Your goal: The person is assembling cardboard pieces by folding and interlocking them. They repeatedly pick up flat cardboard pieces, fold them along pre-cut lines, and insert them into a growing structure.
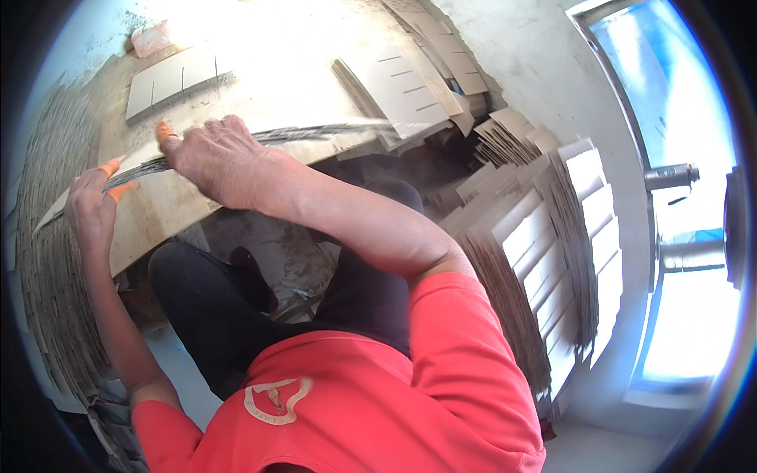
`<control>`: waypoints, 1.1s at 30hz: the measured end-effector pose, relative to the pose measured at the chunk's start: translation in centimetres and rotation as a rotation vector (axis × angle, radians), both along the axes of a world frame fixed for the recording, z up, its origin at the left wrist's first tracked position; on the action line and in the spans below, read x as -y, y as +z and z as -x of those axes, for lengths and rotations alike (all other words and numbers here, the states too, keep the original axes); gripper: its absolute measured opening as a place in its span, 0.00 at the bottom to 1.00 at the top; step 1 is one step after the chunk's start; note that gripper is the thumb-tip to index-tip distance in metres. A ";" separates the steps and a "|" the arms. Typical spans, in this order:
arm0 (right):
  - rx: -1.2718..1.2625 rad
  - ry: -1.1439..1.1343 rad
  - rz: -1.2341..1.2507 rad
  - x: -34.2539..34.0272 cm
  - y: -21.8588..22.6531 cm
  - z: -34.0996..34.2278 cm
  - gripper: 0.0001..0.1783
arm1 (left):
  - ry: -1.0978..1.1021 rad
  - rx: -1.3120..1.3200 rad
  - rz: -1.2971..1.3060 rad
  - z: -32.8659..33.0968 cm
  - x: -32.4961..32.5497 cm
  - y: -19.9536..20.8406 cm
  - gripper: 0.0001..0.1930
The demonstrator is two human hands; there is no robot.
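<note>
A long, bowed cardboard piece (315, 132), seen nearly edge-on, runs across the front of the wooden table; its right part is smeared by motion. It may be more than one layer, but I cannot tell. My left hand (91, 209) is closed round its left part, with orange covers on the thumb and a finger. My right hand (217, 158) grips it further along, knuckles up, an orange cover on one digit; most of its fingers are hidden behind the hand. Beyond lies a small stack of slotted cardboard sheets (180, 79), and at the right a second slotted stack (402, 87).
The wooden table (158, 225) ends just before my knees. Tall packed cardboard piles (59, 260) rise at the left. More cardboard stacks (512, 276) stand by my right elbow, below a bright window (670, 94). A pinkish block (151, 38) sits at the far left.
</note>
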State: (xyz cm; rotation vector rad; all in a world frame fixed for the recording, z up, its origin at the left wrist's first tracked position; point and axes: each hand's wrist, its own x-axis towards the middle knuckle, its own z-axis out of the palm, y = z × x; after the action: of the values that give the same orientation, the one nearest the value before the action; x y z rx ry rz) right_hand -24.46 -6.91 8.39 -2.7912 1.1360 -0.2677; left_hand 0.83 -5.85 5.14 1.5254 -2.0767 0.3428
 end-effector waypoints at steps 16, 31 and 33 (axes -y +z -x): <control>-0.586 -1.319 0.555 -36.0 3.3 25.8 0.23 | -0.751 -0.253 0.170 19.4 -7.9 2.1 0.30; -0.270 -1.371 0.293 -46.3 -2.4 38.2 0.27 | -0.725 -0.221 -0.105 20.7 -6.6 -2.9 0.25; -0.144 -1.397 0.085 -45.3 0.5 37.4 0.26 | -0.729 -0.223 -0.115 20.7 -6.7 -3.0 0.23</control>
State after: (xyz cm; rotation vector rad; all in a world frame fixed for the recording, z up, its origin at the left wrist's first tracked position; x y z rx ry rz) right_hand -61.85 38.37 8.92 -1.5494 2.8939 -0.1921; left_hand -19.91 0.86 2.13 0.7249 -2.3162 -0.2133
